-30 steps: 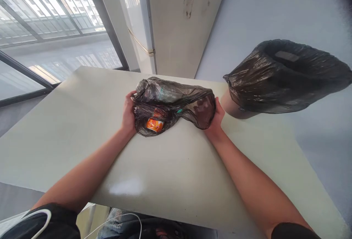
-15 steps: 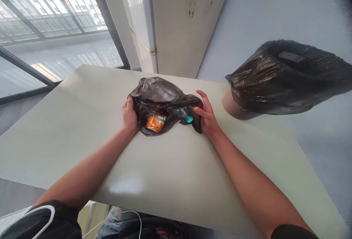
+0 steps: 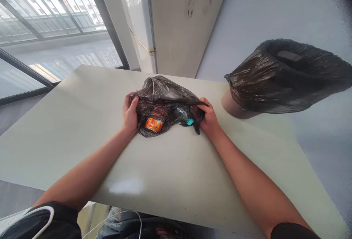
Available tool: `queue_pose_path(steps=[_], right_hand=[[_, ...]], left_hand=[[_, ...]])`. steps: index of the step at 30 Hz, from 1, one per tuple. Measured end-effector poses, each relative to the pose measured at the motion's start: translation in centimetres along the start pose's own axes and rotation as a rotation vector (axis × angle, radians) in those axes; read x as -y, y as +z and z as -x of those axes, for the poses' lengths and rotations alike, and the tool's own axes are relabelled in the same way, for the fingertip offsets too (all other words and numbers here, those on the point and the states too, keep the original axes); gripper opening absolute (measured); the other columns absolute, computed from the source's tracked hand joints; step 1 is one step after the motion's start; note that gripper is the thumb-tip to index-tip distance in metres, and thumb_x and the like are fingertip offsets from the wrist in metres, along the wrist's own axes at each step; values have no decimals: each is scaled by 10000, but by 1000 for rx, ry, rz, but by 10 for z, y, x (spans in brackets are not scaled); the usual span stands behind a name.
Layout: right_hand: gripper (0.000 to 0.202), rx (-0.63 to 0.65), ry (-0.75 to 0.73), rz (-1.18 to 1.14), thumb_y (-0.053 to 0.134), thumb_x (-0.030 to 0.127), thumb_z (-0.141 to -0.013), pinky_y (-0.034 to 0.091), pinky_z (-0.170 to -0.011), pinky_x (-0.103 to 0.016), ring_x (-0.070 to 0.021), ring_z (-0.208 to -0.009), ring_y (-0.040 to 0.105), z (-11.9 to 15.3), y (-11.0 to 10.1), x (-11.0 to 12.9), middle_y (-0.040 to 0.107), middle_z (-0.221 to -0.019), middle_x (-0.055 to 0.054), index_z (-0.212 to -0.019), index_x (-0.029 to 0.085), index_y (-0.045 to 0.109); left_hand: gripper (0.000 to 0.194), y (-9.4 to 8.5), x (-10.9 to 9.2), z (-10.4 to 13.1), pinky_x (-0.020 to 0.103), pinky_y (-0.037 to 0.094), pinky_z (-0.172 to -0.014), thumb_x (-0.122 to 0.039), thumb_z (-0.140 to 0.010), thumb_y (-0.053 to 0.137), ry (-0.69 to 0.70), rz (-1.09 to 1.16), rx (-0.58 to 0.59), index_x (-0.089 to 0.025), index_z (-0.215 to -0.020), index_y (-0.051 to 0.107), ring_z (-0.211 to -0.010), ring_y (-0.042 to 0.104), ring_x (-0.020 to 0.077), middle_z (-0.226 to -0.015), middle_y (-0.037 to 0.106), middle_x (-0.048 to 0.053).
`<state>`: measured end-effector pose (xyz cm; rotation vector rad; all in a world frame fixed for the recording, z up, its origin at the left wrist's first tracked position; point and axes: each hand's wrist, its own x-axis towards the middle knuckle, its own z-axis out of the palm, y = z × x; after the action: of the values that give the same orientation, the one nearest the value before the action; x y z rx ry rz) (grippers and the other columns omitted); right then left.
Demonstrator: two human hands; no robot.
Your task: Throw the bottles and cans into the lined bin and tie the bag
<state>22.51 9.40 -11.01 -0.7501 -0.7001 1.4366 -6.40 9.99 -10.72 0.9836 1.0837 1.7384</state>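
Note:
A thin black plastic bag [image 3: 167, 88] lies on the table between my hands, its mouth facing me. Inside the mouth on the left is an orange soda can [image 3: 154, 124], lying tilted. To its right a clear plastic bottle [image 3: 182, 114] with a teal cap points toward me. My left hand [image 3: 130, 112] grips the bag's left edge, thumb on top. At the right edge, my right hand [image 3: 209, 116] pinches the rim between thumb and fingers. Whatever else is deeper in the bag is hidden by the dark plastic.
A pinkish-brown bin [image 3: 233, 105] lined with a large black bag stands at the table's right rear, by the wall. Behind the white table [image 3: 154, 173] is a fridge [image 3: 181, 30]. Glass panes [image 3: 55, 22] are at the left. A white cable [image 3: 118, 213] hangs near my lap.
My right hand has closed on the bag's right rim; its fingers were spread before. The rim is now pulled tauter to the right, and the bag's top has shifted slightly.

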Motion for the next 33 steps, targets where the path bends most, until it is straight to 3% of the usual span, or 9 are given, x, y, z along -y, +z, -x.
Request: queue_pose_path(steps=[8,13,23,28,33], right_hand=[[332,-70,16,-39,855,251,-717,461,-521,-246,-119,-576,493,0,2,0,501,-640,56,-723,231,524],[260,-97,18,-40,868,316,-720,483,-531,-258,-125,-605,528,-4,-4,-5,571,-674,39,-744,220,628],[290,-65,17,-17,844,286,-757,462,-509,-276,-125,-554,492,-3,-6,-6,504,-623,50,-717,224,564],[278,-82,23,-27,842,281,-726,453,-502,-270,-123,-559,493,-3,-5,-6,512,-624,45,-703,220,572],[275,-91,32,-22,840,258,-694,430,-478,-263,-113,-534,461,-2,-3,-4,501,-603,47,-667,216,569]], left_hand=[[419,0,4,-5,273,551,-805,-625,-883,765,-13,-96,-117,-208,-928,739,-886,657,194,-950,729,29],[418,1,4,-4,275,548,-793,-615,-908,743,-17,-88,-120,-207,-824,716,-858,637,190,-882,706,23],[465,0,3,-4,260,487,-695,-625,-894,759,22,-129,-135,-209,-739,621,-745,510,155,-777,577,-6],[493,1,3,-4,284,489,-666,-639,-867,765,-13,-81,-161,-217,-700,571,-715,524,165,-722,559,-4],[527,1,4,-5,273,439,-585,-636,-865,766,0,-91,-192,-225,-669,501,-639,442,142,-668,464,-26]])
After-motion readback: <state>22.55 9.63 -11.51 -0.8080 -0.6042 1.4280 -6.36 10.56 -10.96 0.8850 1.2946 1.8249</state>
